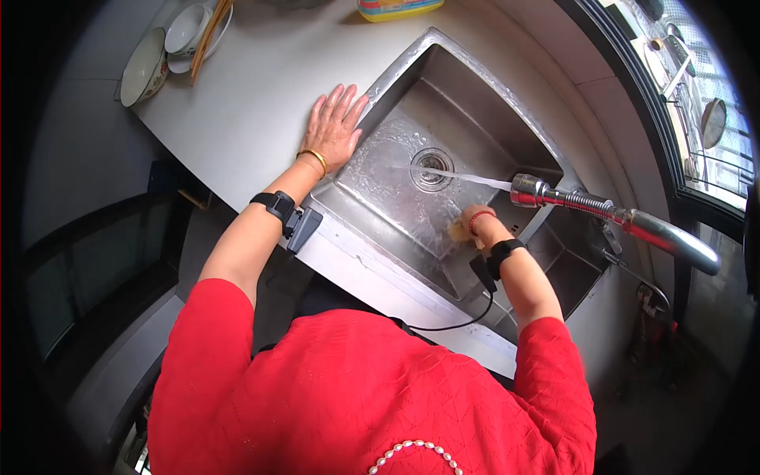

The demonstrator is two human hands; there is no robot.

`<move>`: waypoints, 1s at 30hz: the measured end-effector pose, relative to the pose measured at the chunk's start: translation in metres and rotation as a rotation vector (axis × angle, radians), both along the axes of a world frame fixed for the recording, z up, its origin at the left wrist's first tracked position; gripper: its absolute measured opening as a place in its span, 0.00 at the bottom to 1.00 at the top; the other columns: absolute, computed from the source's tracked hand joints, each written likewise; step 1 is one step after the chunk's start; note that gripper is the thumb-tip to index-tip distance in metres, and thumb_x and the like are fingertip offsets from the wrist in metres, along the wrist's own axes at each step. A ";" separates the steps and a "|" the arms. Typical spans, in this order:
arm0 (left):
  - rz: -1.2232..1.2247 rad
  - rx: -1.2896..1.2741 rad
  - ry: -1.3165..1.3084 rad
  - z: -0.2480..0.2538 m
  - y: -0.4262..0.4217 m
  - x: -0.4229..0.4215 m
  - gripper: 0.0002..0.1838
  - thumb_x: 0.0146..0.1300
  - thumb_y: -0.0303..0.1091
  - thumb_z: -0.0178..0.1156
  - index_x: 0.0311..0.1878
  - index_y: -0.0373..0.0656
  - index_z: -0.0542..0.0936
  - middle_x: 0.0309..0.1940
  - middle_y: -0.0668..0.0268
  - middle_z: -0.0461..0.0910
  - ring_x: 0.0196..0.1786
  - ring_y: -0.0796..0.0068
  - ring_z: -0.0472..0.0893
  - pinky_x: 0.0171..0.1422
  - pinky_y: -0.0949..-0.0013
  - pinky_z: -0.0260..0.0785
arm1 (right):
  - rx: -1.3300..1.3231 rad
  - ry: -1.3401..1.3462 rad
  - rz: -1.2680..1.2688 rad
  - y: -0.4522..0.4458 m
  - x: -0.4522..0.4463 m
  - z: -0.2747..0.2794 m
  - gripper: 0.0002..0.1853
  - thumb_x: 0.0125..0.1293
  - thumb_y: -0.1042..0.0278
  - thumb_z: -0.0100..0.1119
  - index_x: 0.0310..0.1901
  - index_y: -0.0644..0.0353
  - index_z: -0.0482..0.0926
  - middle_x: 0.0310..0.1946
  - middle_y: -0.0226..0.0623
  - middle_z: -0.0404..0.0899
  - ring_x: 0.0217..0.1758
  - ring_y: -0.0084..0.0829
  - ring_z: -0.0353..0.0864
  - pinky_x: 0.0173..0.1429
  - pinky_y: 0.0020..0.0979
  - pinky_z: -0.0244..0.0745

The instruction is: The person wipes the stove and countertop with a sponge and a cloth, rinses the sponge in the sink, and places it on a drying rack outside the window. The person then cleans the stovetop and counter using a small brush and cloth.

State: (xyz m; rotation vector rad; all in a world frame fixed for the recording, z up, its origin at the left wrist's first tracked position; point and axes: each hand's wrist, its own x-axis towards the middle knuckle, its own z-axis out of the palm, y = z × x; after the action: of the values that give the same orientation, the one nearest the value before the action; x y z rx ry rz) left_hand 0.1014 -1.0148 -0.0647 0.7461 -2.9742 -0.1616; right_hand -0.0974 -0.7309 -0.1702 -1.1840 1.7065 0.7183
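My left hand [334, 131] lies flat with fingers spread on the white counter [261, 103], against the left rim of the sink. Down inside the steel sink [443, 95], my right hand [475, 215] is closed around a yellowish, sponge-like piece [458, 231], low by the basin's near right wall. Its fingers are partly hidden. Water runs from the faucet head [526, 191] across the drain [432, 169], and the basin floor is wet and splashed.
Bowls [144, 67] and wooden chopsticks [210, 39] stand at the counter's far left. A yellow-labelled container [400, 8] is at the back. A second, smaller basin [566, 273] lies to the right, below the faucet handle [673, 239]. A window with a rack is at right.
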 end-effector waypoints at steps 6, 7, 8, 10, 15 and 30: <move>-0.010 -0.018 0.040 -0.004 0.000 0.001 0.33 0.56 0.39 0.54 0.65 0.51 0.55 0.66 0.64 0.50 0.69 0.63 0.47 0.70 0.56 0.39 | -0.477 -0.415 -0.244 -0.060 -0.003 0.140 0.16 0.48 0.70 0.55 0.43 0.54 0.78 0.40 0.49 0.76 0.46 0.43 0.76 0.42 0.37 0.72; -0.006 -0.004 0.039 -0.004 0.001 0.003 0.33 0.56 0.39 0.54 0.65 0.52 0.55 0.66 0.64 0.50 0.69 0.63 0.47 0.71 0.55 0.38 | -0.361 -0.377 -0.240 -0.048 0.001 0.129 0.17 0.49 0.70 0.55 0.43 0.54 0.78 0.40 0.47 0.77 0.45 0.41 0.77 0.43 0.35 0.72; -0.012 0.002 0.042 -0.005 -0.001 0.003 0.33 0.56 0.38 0.54 0.65 0.52 0.55 0.67 0.64 0.49 0.70 0.64 0.46 0.71 0.56 0.38 | -0.245 -0.331 -0.242 -0.027 0.007 0.104 0.17 0.49 0.70 0.55 0.44 0.53 0.78 0.39 0.45 0.78 0.45 0.38 0.78 0.44 0.34 0.72; -0.005 0.001 0.044 -0.006 0.005 0.009 0.34 0.56 0.39 0.54 0.65 0.52 0.54 0.67 0.64 0.48 0.70 0.64 0.46 0.71 0.56 0.37 | -0.037 -0.092 -0.124 0.007 0.032 0.102 0.18 0.48 0.69 0.56 0.45 0.54 0.78 0.39 0.43 0.79 0.45 0.36 0.78 0.45 0.32 0.72; -0.018 -0.035 0.021 -0.001 0.005 0.004 0.35 0.56 0.39 0.55 0.66 0.52 0.52 0.67 0.65 0.48 0.70 0.64 0.46 0.71 0.57 0.39 | -0.416 -0.138 -0.097 -0.031 0.034 0.168 0.19 0.51 0.69 0.51 0.48 0.46 0.76 0.42 0.39 0.75 0.45 0.40 0.75 0.44 0.37 0.72; -0.013 -0.036 0.035 -0.004 0.003 0.003 0.37 0.54 0.40 0.56 0.66 0.51 0.53 0.68 0.64 0.47 0.70 0.64 0.45 0.71 0.57 0.37 | -0.628 -0.832 -1.454 0.082 0.034 0.207 0.26 0.49 0.82 0.48 0.54 0.64 0.68 0.45 0.31 0.74 0.48 0.23 0.73 0.55 0.25 0.67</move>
State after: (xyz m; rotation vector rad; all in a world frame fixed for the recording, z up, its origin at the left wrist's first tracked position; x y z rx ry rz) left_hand 0.1044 -1.0117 -0.0684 0.7125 -2.9408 -0.1198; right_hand -0.0633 -0.6487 0.0368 -0.2145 1.5186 -1.0933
